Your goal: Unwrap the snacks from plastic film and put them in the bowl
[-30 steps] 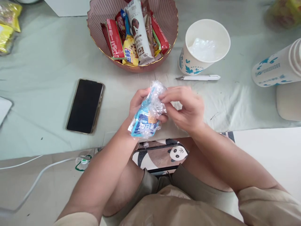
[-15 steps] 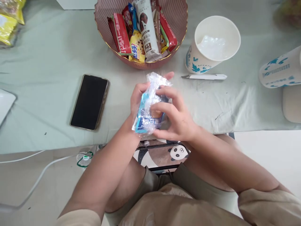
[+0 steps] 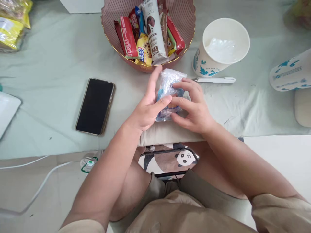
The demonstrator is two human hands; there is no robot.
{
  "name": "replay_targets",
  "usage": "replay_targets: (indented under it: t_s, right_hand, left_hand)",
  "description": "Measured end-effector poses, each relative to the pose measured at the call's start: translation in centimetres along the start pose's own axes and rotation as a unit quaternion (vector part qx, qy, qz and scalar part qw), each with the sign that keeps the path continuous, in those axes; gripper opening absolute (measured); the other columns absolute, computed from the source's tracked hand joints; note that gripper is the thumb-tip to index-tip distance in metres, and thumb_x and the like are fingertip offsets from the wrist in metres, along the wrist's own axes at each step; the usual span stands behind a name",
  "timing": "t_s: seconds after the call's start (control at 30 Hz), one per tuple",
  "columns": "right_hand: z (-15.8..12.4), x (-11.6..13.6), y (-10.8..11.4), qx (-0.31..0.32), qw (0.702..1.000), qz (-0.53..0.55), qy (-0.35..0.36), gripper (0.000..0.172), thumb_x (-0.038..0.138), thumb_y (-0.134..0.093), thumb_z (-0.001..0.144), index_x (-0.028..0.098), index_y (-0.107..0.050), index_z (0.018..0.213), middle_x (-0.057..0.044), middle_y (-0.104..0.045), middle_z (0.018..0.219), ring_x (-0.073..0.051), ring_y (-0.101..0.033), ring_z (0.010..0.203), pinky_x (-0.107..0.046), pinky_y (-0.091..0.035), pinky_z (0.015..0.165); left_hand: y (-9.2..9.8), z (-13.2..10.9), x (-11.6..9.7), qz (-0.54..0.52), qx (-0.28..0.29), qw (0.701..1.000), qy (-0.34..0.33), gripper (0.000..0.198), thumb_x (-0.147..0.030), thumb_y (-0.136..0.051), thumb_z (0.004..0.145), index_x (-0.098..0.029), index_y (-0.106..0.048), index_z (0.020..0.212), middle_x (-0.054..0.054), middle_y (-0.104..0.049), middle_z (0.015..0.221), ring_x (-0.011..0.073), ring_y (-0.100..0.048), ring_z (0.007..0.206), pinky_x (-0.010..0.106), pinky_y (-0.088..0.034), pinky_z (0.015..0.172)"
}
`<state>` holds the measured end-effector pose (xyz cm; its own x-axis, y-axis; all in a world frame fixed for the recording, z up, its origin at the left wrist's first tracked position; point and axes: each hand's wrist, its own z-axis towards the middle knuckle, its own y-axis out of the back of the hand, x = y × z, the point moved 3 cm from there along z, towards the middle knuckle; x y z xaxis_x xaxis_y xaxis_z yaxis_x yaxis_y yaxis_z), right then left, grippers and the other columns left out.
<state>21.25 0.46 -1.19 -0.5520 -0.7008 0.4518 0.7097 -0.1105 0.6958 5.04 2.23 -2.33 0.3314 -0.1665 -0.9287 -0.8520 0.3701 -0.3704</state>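
Observation:
A blue and clear plastic snack packet [image 3: 168, 84] lies low over the pale green tablecloth [image 3: 48, 84], just in front of the pink ribbed bowl [image 3: 109, 35]. My left hand [image 3: 148, 106] holds its left side, thumb pressed on the wrapper and fingers stretched up along it. My right hand [image 3: 194, 106] grips its right side, fingertips curled onto the crinkled plastic. The bowl holds several wrapped snack bars [image 3: 153, 32], red, yellow and white.
A black phone [image 3: 95, 106] lies left of my hands. A white paper cup [image 3: 222, 48] with clear plastic inside stands at the right, a white utility knife [image 3: 213, 79] in front of it. More stacked cups [image 3: 290, 72] lie far right. Yellow packets [image 3: 12, 26] sit far left.
Both hands have carried the packet forward and down, from above the table edge toward the bowl. My left fingers have stretched out along the packet.

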Motion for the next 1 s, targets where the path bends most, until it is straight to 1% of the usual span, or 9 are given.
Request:
replay_targets:
  t_s: [0.07,0.17,0.33,0.43,0.5,0.6,0.73,0.87,1.0]
  right_hand:
    - [-0.1,-0.2,0.1,-0.005,0.999,0.003,-0.031,0.03,0.036,-0.066,0.087,0.026,-0.063,0.115,-0.011,-0.06,0.136,-0.034,-0.055,0.133,-0.058,-0.041,0.115]
    - [-0.2,-0.6,0.2,-0.011,0.996,-0.003,-0.084,0.025,0.041,-0.067,0.088,0.024,-0.062,0.105,-0.013,-0.061,0.13,-0.032,-0.058,0.123,-0.054,-0.045,0.109]
    - [-0.1,-1.1,0.4,0.043,0.992,0.015,-0.116,0.031,0.048,-0.069,0.086,0.022,-0.065,0.103,-0.014,-0.061,0.13,-0.033,-0.057,0.125,-0.053,-0.044,0.11]
    - [0.1,-1.6,1.8,0.058,0.992,0.004,-0.113,0.03,0.049,-0.066,0.089,0.023,-0.067,0.104,-0.014,-0.064,0.128,-0.033,-0.06,0.124,-0.052,-0.046,0.11]
    - [0.0,-2.3,3.5,0.027,0.989,-0.048,-0.136,0.021,0.041,-0.06,0.093,0.023,-0.067,0.103,-0.013,-0.067,0.121,-0.031,-0.063,0.119,-0.051,-0.047,0.108]
    - [-1.0,-4.1,6.1,-0.035,0.964,-0.16,-0.211,0.017,0.027,-0.056,0.091,0.023,-0.065,0.106,-0.014,-0.068,0.116,-0.032,-0.064,0.113,-0.052,-0.048,0.102]
    - [-3.0,-6.4,7.1,0.002,0.923,-0.236,-0.303,0.031,0.027,-0.059,0.088,0.025,-0.06,0.119,-0.018,-0.067,0.122,-0.035,-0.059,0.115,-0.055,-0.043,0.101]
    - [-3.3,-6.7,6.9,0.055,0.9,-0.253,-0.352,0.028,0.029,-0.055,0.088,0.023,-0.062,0.114,-0.016,-0.069,0.111,-0.037,-0.06,0.11,-0.057,-0.043,0.097]
    - [-2.2,-4.7,6.9,0.08,0.905,-0.164,-0.383,0.013,0.028,-0.059,0.085,0.021,-0.063,0.095,-0.014,-0.069,0.098,-0.032,-0.064,0.094,-0.047,-0.048,0.085]
  left_hand:
    - [0.3,0.1,0.3,0.057,0.009,0.997,-0.044,0.059,-0.042,-0.067,0.09,-0.038,-0.043,0.144,0.003,-0.057,0.144,0.0244,-0.06,0.133,0.044,-0.054,0.11]
    - [0.7,0.1,0.2,0.138,0.01,0.988,-0.074,0.043,-0.041,-0.063,0.093,-0.032,-0.049,0.133,0.005,-0.058,0.139,0.0254,-0.059,0.131,0.044,-0.052,0.112]
    - [0.5,-0.4,-0.5,0.262,0.082,0.957,-0.096,0.069,-0.025,-0.077,0.078,-0.031,-0.041,0.137,0.007,-0.055,0.134,0.0231,-0.064,0.114,0.037,-0.058,0.097]
    - [0.3,-0.7,-0.8,0.338,0.074,0.93,-0.122,0.07,-0.01,-0.069,0.075,-0.03,-0.039,0.135,0.005,-0.055,0.128,0.0183,-0.064,0.103,0.033,-0.057,0.089]
    - [0.2,-0.9,-0.9,0.381,0.051,0.913,-0.137,0.069,-0.004,-0.065,0.073,-0.03,-0.04,0.132,0.003,-0.056,0.124,0.0158,-0.063,0.098,0.031,-0.055,0.086]
    - [0.3,-1.1,-0.9,0.426,0.031,0.894,-0.136,0.067,-0.002,-0.062,0.073,-0.029,-0.039,0.129,0.001,-0.056,0.12,0.0119,-0.06,0.086,0.028,-0.051,0.078]
    - [0.6,-1.3,-1.0,0.462,0.022,0.873,-0.152,0.063,-0.004,-0.063,0.072,-0.028,-0.038,0.124,0.001,-0.054,0.119,0.0096,-0.053,0.081,0.026,-0.047,0.073]
    - [1.0,-1.4,-0.7,0.455,-0.012,0.88,-0.139,0.056,-0.008,-0.065,0.073,-0.028,-0.038,0.118,-0.002,-0.05,0.105,0.0084,-0.045,0.072,0.024,-0.043,0.065]
    - [1.2,-1.4,-0.2,0.412,-0.039,0.903,-0.116,0.055,-0.009,-0.065,0.074,-0.029,-0.037,0.117,-0.002,-0.047,0.102,0.0075,-0.044,0.068,0.023,-0.042,0.06]
